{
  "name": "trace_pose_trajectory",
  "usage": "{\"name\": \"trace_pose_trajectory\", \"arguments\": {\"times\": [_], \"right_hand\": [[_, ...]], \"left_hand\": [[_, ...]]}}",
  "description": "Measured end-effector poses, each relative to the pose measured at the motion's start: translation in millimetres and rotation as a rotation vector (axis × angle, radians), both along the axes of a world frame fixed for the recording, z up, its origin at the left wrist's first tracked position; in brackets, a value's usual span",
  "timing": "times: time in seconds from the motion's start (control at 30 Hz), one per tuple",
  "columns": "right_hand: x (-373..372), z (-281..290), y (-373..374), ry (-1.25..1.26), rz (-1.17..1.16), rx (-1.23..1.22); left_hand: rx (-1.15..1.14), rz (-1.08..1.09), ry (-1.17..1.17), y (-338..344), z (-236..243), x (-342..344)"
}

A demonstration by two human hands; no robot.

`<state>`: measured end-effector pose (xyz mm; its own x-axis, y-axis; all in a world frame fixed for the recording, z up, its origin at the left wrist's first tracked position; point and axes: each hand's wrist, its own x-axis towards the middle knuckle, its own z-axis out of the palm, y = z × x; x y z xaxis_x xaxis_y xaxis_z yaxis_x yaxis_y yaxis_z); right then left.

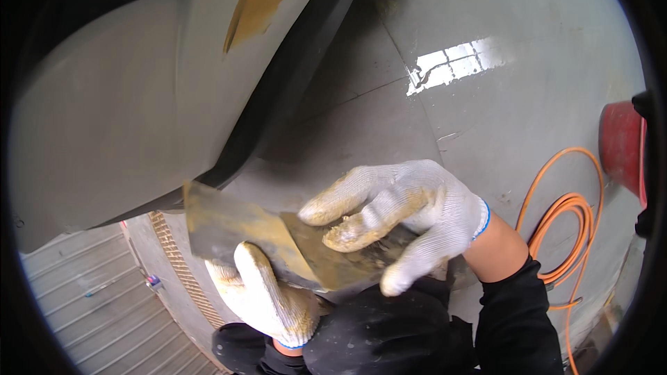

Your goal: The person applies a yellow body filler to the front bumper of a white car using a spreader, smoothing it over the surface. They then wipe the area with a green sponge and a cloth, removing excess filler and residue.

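The gloved left hand [267,295] grips a putty-smeared spreader [226,226] from below; the gloved right hand [396,215] clasps a second blade [340,260] overlapping it.

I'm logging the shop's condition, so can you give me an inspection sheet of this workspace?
Surface: glossy grey floor, window glare on it.
Job's things: two flat spreader blades, one in the left hand, the other under the right hand; tan filler on both; grey car panel with a tan filler patch.
Clutter: small object by the floor grate.
Grippers: both hands in smeared white knit gloves.
Cables: coiled orange hose.
Surroundings: red container at right.
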<state>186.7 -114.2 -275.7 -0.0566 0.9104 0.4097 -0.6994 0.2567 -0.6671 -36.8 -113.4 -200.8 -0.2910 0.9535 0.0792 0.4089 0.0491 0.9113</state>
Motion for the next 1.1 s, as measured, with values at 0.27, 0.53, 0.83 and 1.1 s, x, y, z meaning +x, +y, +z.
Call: {"name": "trace_pose_trajectory", "arguments": {"times": [0.27, 0.53, 0.83, 1.1], "right_hand": [[-8.9, 8.2, 8.3, -0.917, -0.853, -0.287], [-19.5, 65.7, 53.7, -1.063, -1.396, -0.272], [-48.0, 45.7, 13.7, -0.424, -0.697, -0.134], [-2.4, 29.7, 20.7, -0.585, -0.126, -0.18]], "left_hand": [[0.285, 0.135, 0.388, 1.1, -15.0, -41.3], [0.291, 0.243, 0.002, 8.9, 10.9, -24.9], [0.345, -0.476, -0.461, 19.6, 5.9, -59.5], [0.455, 0.153, 0.388, 9.4, -18.2, -69.4]]}}
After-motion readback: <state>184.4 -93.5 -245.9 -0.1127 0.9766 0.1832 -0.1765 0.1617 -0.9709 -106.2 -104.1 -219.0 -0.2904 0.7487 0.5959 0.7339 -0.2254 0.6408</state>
